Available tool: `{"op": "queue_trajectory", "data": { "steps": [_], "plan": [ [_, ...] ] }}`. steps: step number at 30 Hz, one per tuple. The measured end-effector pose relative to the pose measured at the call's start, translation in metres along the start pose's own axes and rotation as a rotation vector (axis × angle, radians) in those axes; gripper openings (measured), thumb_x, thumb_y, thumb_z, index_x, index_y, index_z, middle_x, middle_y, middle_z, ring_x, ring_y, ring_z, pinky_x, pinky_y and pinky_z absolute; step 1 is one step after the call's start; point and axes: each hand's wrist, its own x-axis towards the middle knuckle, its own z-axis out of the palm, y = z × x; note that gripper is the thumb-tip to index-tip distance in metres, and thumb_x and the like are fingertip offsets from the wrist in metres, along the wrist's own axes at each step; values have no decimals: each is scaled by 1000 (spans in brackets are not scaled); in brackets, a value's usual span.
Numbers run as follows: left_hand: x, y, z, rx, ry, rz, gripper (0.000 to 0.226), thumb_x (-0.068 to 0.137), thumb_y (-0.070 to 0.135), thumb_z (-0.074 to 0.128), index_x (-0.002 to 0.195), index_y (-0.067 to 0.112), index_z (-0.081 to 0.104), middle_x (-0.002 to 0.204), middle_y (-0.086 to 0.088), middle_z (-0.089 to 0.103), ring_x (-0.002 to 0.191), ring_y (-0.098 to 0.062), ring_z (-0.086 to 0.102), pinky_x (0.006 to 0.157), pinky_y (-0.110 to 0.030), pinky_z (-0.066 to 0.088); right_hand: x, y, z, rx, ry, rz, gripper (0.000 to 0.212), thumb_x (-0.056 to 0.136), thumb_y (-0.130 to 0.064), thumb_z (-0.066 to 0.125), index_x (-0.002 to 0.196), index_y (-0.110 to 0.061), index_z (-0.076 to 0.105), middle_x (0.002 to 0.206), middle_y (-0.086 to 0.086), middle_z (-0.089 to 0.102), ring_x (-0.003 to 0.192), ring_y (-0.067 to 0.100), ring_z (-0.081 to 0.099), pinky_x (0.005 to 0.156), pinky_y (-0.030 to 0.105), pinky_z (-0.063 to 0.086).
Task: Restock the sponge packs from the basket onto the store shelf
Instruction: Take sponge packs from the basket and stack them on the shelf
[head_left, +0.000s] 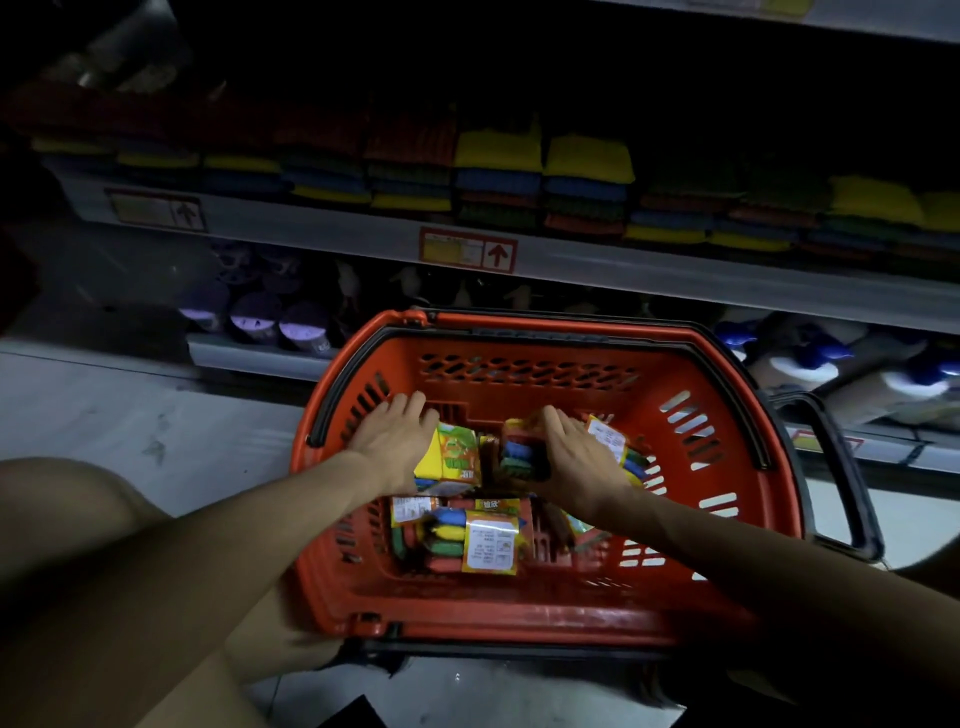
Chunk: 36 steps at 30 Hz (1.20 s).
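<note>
A red plastic basket (519, 332) stands on the floor in front of the shelf. Several sponge packs lie inside it, each a stack of coloured sponges with a paper label. My left hand (392, 441) lies flat with straight fingers on a yellow-labelled pack (452, 457) at the basket's left. My right hand (576, 457) grips a pack of red, blue and green sponges (519, 449) near the middle. More packs (467, 540) lie at the basket's near side. The store shelf (571, 260) above holds rows of stacked sponge packs (498, 171).
The basket's black handle (841, 467) hangs off its right side. The bottom shelf behind the basket holds purple-lidded containers (260, 322) at left and white spray bottles with blue heads (821, 364) at right. My bare knee (78, 509) is at lower left. The scene is dim.
</note>
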Motion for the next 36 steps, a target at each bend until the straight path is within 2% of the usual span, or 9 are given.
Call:
{"op": "queue_trajectory", "data": {
  "steps": [3, 7, 11, 19, 24, 28, 30, 32, 36],
  "plan": [
    [-1, 4, -5, -166, 4, 0, 92, 75, 39, 85, 145, 13, 31, 141, -8, 41, 126, -32, 47, 103, -43, 45, -9, 3, -8, 72, 25, -29, 103, 76, -44, 81, 155, -7, 26, 141, 9, 47, 126, 29, 47, 96, 49, 50],
    [-8, 6, -19, -417, 74, -8, 103, 67, 29, 91, 145, 24, 24, 141, 3, 27, 118, -31, 47, 78, -41, 53, -26, 4, -36, 28, 164, -171, 81, 74, -45, 73, 141, -13, 42, 133, 4, 44, 120, 26, 47, 81, 47, 57],
    [-22, 1, -40, -689, 197, 13, 102, 64, 26, 92, 144, 28, 27, 137, 8, 23, 96, -24, 56, 65, -38, 49, -43, 6, -62, 103, 264, -181, 83, 73, -31, 83, 140, -15, 37, 146, 9, 35, 133, 28, 42, 99, 36, 51],
    [-64, -7, -92, -989, 448, 0, 88, 62, 25, 93, 137, 35, 45, 126, 9, 29, 113, -6, 43, 82, -8, 35, -57, -24, -122, 525, 347, -92, 97, 75, -27, 89, 147, -51, 28, 142, -14, 36, 122, -1, 49, 95, 16, 52],
    [-89, -11, -119, -1041, 558, 3, 91, 61, 26, 92, 133, 51, 41, 127, 15, 32, 114, -9, 49, 87, -29, 47, -60, -71, -154, 899, 342, -108, 63, 79, -60, 74, 135, -54, 46, 141, -17, 33, 126, -4, 43, 96, 23, 54],
    [-99, -11, -138, -999, 693, 24, 92, 65, 23, 92, 138, 44, 41, 132, 20, 36, 115, -2, 44, 80, -13, 39, -59, -96, -171, 1114, 464, -86, 34, 99, -42, 61, 129, -36, 48, 128, -5, 56, 112, 14, 66, 85, 35, 60],
    [-102, -10, -146, -993, 749, 43, 92, 66, 20, 91, 138, 47, 39, 134, 22, 36, 115, -2, 45, 78, -17, 41, -54, -96, -183, 1191, 449, -56, 61, 90, -39, 74, 139, -41, 39, 124, -6, 58, 100, 2, 70, 79, 29, 61],
    [-102, -7, -156, -996, 776, 76, 93, 69, 16, 89, 137, 51, 37, 137, 22, 32, 114, 2, 45, 76, -16, 41, -48, -89, -195, 1280, 375, 24, 99, 69, -48, 92, 145, -55, 28, 129, 1, 62, 105, 13, 72, 92, 44, 60],
    [-92, -1, -178, -1036, 821, 125, 95, 69, 10, 89, 138, 51, 38, 137, 17, 29, 107, 14, 43, 73, -2, 40, -42, -71, -222, 1487, 299, 70, 110, 67, -22, 88, 150, -57, 25, 133, 6, 62, 102, 30, 75, 81, 48, 62]
  ]
}}
